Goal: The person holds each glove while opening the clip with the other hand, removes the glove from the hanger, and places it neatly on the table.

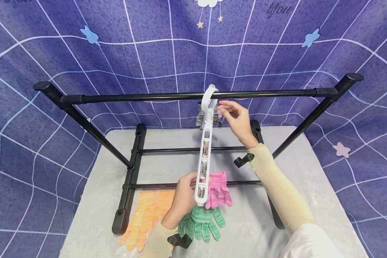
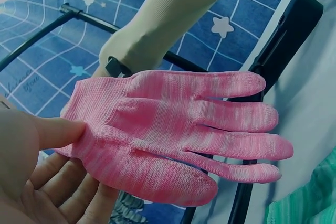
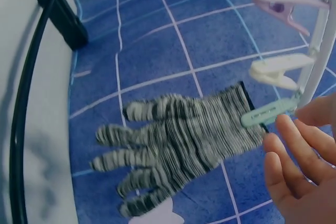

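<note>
My left hand [image 1: 184, 197] pinches a pink knitted glove [image 2: 163, 114] by its cuff, thumb on top and fingers below. A white clip hanger [image 1: 208, 125] hooks over the black rail and extends toward me above that hand. At its far end, my right hand [image 1: 240, 123] is beside the clips with fingers loosely bent. The right wrist view shows a black-and-white striped glove [image 3: 199, 135] hanging by its cuff from a green clip [image 3: 268, 115]. My right fingertips lie close against this clip; contact is unclear. A cream clip [image 3: 278, 69] and a pink clip [image 3: 289, 3] sit farther along.
Orange gloves [image 1: 140, 218] lie on the grey tabletop [image 1: 245, 222] at left, and green gloves [image 1: 203, 218] lie near the middle. The black rack's top rail [image 1: 142, 97] spans the scene, with feet and lower bars below. A blue gridded curtain [image 1: 148, 61] hangs behind.
</note>
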Motion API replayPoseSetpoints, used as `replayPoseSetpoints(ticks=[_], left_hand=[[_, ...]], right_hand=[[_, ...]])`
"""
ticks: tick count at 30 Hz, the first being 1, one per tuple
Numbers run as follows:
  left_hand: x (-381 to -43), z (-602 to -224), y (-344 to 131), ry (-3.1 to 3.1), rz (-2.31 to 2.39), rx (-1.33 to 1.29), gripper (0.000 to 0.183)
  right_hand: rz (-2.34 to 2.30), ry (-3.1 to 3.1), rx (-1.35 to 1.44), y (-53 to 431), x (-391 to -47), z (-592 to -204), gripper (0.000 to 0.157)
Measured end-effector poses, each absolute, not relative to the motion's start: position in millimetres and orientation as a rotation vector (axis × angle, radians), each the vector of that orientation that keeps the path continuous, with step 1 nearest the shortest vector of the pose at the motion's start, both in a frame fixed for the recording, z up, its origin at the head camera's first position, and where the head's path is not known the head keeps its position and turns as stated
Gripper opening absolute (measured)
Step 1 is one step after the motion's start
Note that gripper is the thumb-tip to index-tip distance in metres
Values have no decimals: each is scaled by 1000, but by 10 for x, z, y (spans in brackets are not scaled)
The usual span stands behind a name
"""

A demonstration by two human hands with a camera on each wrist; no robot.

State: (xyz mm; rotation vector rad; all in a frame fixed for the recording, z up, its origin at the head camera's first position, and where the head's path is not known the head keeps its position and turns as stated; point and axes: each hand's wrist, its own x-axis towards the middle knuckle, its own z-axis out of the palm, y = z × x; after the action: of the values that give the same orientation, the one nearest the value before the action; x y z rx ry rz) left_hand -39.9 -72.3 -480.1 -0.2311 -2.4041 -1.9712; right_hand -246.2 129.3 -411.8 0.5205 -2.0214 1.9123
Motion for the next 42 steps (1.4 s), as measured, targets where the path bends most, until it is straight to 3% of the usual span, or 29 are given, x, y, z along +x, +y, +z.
replayPoseSetpoints(ticks=[15, 27, 42], left_hand=[[-364, -4838, -682, -2461, -2017, -194, 23], [-292, -4831, -640, -2474, -2049, -199, 19], [-192, -4874, -543, -2514, -2082, -215, 29]], right_hand=[[1802, -2225, 449, 1206, -2874, -4153, 29], [2036, -2264, 506, 1111, -2948, -4078, 34], [2187, -2291, 519, 1025, -3016, -4076, 35]])
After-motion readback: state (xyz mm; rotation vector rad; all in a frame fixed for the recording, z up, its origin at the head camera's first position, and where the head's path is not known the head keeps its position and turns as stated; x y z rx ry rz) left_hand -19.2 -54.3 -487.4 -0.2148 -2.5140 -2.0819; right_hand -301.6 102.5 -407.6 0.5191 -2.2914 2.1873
